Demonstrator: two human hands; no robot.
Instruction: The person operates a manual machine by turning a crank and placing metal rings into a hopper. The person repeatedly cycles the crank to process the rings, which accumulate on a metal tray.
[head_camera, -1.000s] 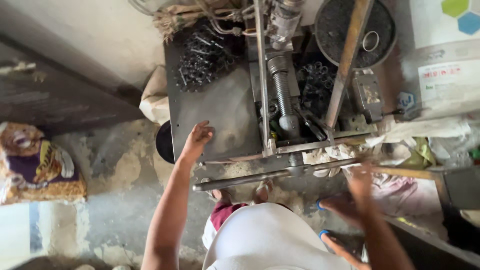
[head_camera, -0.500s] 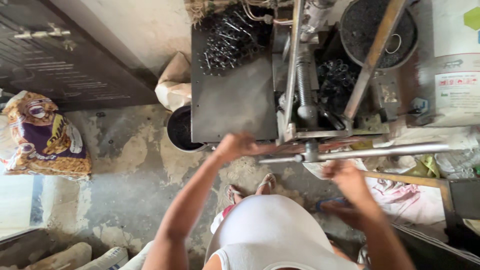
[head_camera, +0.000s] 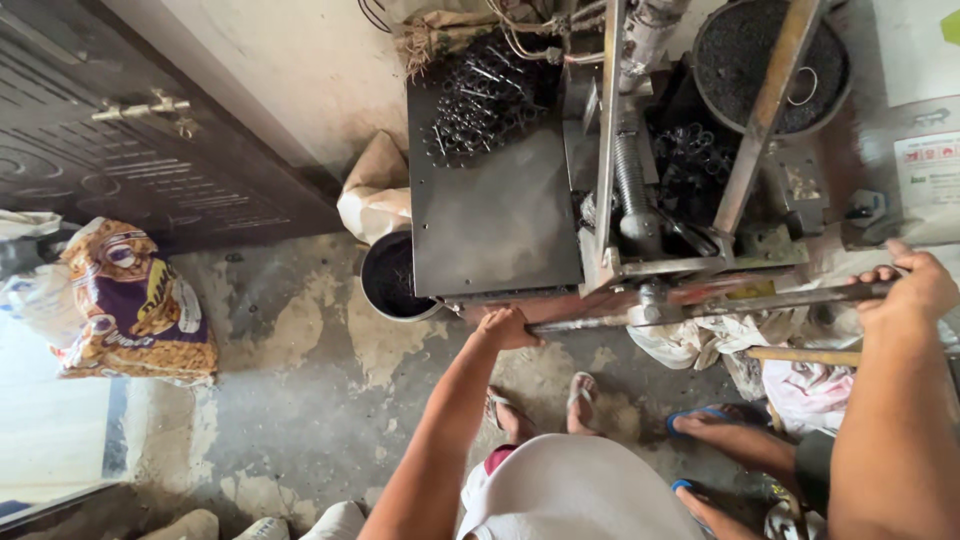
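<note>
Head view: one camera, looking straight down at a metal press machine (head_camera: 640, 200) and a concrete floor (head_camera: 290, 400).
Hands: two. Left hand (head_camera: 508, 328) is clenched round the near end of a long horizontal steel bar (head_camera: 700, 305); right hand (head_camera: 915, 290) is closed over the far end of the same bar.
Bar: one, grey, round, thin, running across the front edge of the machine between both hands.
Machine: one flat dark steel plate (head_camera: 495, 200), smooth and rectangular; one upright threaded screw (head_camera: 632, 180); one slanted rusty flat bar (head_camera: 765, 110).
Small parts: a heap of black metal rings and pins (head_camera: 480, 95) at the plate's far end, too many to count; more dark rings beside the screw.
Containers: one round black pan (head_camera: 730, 60) of dark grit at top right; one round black bucket (head_camera: 392, 278) on the floor, just beside the plate's corner.
Feet: two in sandals (head_camera: 545, 400) below the bar; two more in blue flip-flops (head_camera: 715, 420) to the right.
Floor: rough, stained, patchy concrete.
Room: pale plastered wall; one dark embossed metal door (head_camera: 130, 150) on the left.
Sacks: one printed purple-and-yellow sack (head_camera: 130, 300); one beige cloth bag (head_camera: 375, 190) against the wall.
</note>
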